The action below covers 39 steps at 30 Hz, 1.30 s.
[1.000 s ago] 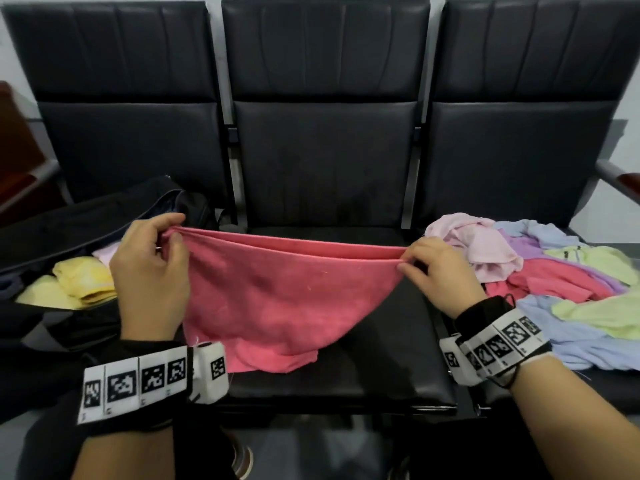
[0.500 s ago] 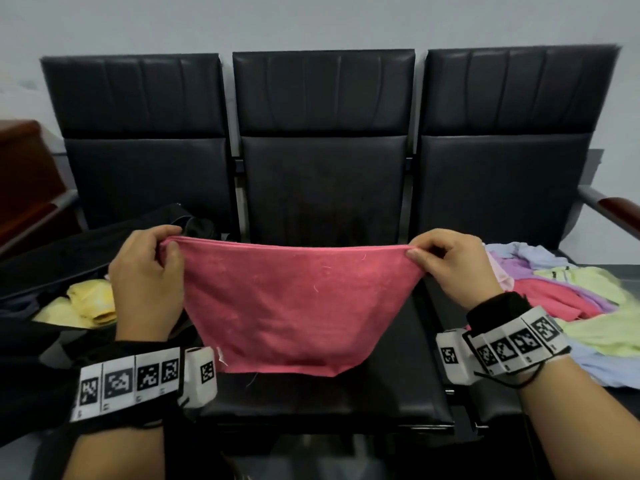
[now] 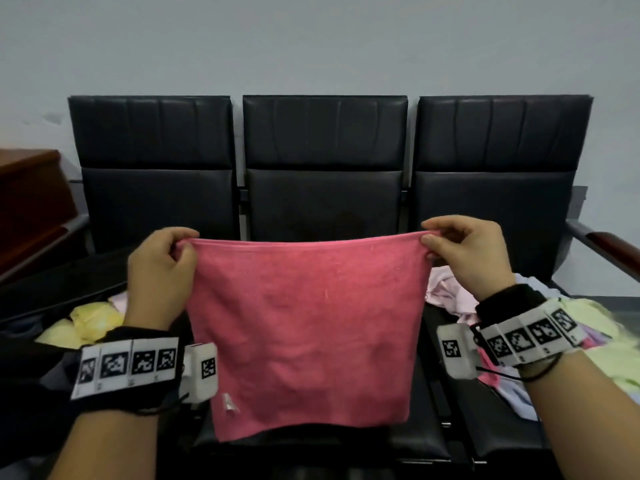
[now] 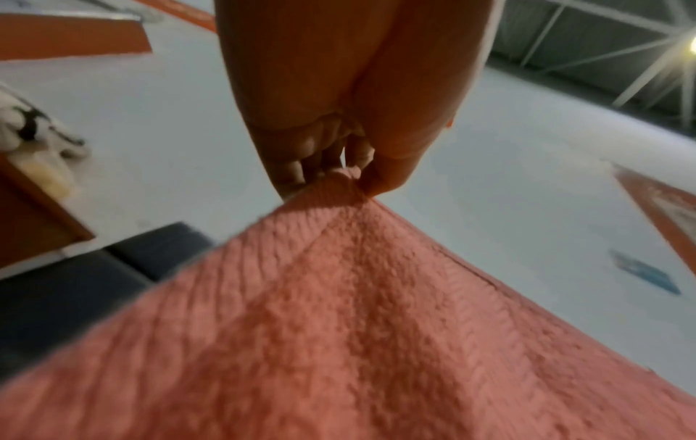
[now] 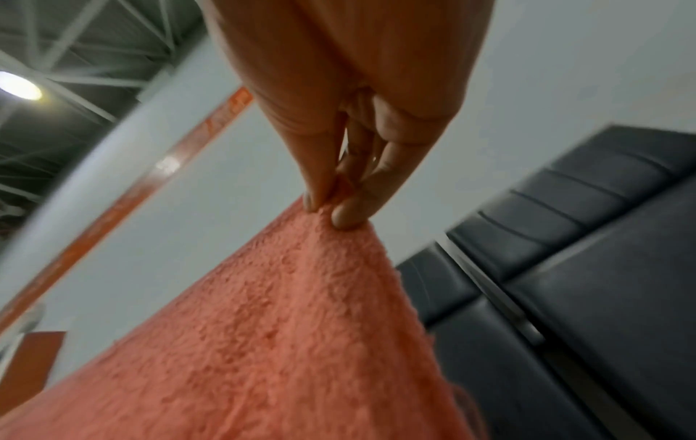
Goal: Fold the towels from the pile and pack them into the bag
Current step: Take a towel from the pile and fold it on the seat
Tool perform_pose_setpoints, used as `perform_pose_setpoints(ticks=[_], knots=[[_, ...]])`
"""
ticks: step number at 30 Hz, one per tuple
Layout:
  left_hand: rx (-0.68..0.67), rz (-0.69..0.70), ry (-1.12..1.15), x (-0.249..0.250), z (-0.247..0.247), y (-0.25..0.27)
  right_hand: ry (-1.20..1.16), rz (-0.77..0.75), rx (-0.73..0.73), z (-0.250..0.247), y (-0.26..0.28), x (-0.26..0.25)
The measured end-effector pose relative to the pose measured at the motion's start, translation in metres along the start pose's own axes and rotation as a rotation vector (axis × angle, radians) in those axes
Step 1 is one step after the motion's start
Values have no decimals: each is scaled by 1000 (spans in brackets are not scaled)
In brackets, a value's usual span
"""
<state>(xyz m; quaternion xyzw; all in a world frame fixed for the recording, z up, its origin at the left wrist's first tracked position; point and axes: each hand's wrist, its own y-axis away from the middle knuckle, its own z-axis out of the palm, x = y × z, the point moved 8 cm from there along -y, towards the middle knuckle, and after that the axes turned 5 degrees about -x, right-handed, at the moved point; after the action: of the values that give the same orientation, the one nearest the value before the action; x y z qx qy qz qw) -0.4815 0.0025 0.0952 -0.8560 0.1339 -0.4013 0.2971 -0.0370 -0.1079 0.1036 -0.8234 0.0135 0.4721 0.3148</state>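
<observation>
A pink towel (image 3: pixel 308 327) hangs flat and spread out in front of the middle seat, held up by its two top corners. My left hand (image 3: pixel 180 247) pinches the top left corner (image 4: pixel 339 181). My right hand (image 3: pixel 433 239) pinches the top right corner (image 5: pixel 331 208). The towel's lower edge hangs just above the seat front. A black open bag (image 3: pixel 52 282) lies on the left seat with folded yellow towels (image 3: pixel 86 323) inside. The pile of loose towels (image 3: pixel 606 344) in pink, green and lilac covers the right seat, partly hidden by my right wrist.
Three black padded seats (image 3: pixel 322 195) stand in a row against a grey wall. A wooden armrest (image 3: pixel 609 242) sticks out at the far right. A brown wooden cabinet (image 3: pixel 31 195) stands at the left.
Both hands have lifted the pink towel up and stretched it wider, so it now hangs flat and square instead of sagging. The head view has tilted upward.
</observation>
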Motion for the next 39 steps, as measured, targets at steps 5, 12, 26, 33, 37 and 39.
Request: perform_pose_setpoints(ticks=[5, 12, 26, 33, 37, 39], knots=[[-168, -102, -8, -20, 61, -18, 71, 100, 28, 23, -30, 40], [11, 103, 174, 1, 34, -48, -84, -89, 192, -12, -36, 0], [-570, -437, 384, -120, 108, 117, -315, 400, -87, 56, 136, 159], [-689, -606, 367, -152, 128, 156, -327, 540, -132, 65, 164, 196], [-695, -535, 272, -154, 142, 149, -263, 617, -69, 69, 162, 219], [-656, -489, 231, -153, 149, 142, -227, 631, -42, 73, 157, 227]])
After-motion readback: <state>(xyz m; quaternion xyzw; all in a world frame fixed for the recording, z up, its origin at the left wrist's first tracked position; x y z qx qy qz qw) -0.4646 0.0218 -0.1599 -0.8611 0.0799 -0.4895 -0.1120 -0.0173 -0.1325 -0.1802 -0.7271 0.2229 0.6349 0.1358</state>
